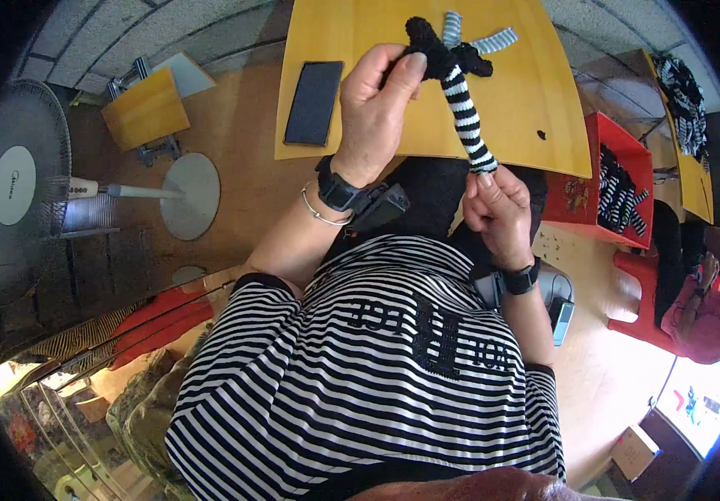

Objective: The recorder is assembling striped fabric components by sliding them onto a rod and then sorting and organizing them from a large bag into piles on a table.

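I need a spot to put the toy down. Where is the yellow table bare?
The yellow wooden table is bare in the strip right of the flat black phone, under the left hand, and along its right side, save a small dark scrap. The far edge is crowded by the black-and-white striped knitted toy, whose lower end the right hand pinches.

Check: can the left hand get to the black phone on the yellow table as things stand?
Probably not without letting go. The left hand is closed on the black end of the striped knitted piece. The phone lies just beside it on the yellow table, with nothing between them.
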A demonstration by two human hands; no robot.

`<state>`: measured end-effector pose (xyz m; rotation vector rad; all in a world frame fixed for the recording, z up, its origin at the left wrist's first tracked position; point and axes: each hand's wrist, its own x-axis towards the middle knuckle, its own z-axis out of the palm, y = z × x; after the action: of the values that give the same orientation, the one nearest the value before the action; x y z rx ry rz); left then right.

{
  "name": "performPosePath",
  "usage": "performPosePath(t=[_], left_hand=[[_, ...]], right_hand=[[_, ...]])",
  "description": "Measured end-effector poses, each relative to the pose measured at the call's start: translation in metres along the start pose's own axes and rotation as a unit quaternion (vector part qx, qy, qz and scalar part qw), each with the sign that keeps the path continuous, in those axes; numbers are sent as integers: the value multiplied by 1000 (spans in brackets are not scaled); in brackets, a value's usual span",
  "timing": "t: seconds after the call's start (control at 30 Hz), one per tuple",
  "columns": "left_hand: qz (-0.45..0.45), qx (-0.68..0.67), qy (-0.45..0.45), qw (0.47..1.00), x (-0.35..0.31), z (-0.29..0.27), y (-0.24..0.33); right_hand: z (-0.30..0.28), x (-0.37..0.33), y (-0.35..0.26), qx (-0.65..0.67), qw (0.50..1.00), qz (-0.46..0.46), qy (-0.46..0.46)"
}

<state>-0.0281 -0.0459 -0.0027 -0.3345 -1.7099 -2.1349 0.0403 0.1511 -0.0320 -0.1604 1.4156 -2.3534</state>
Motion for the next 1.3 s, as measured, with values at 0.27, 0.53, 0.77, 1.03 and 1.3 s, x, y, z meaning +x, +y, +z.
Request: performPosePath(t=[0.27, 0.53, 0.77, 1.03, 1.3], left_hand=[[-67, -199, 107, 972, 6, -2, -4], [-64, -226, 102, 967, 10, -20, -4], [-236, -202, -40, 950, -26, 27, -10], [-303, -72, -121, 943, -33, 32, -20], [-140, 164, -160, 963, 21, 36, -90]], right_hand=[[-27, -10, 11, 37, 996, 73, -46], [-113, -70, 25, -172, 976, 106, 76], [-54, -29, -18, -64, 983, -118, 121], [-53, -16, 2, -144, 982, 11, 120], [-89, -23, -30, -180, 960, -2, 213]])
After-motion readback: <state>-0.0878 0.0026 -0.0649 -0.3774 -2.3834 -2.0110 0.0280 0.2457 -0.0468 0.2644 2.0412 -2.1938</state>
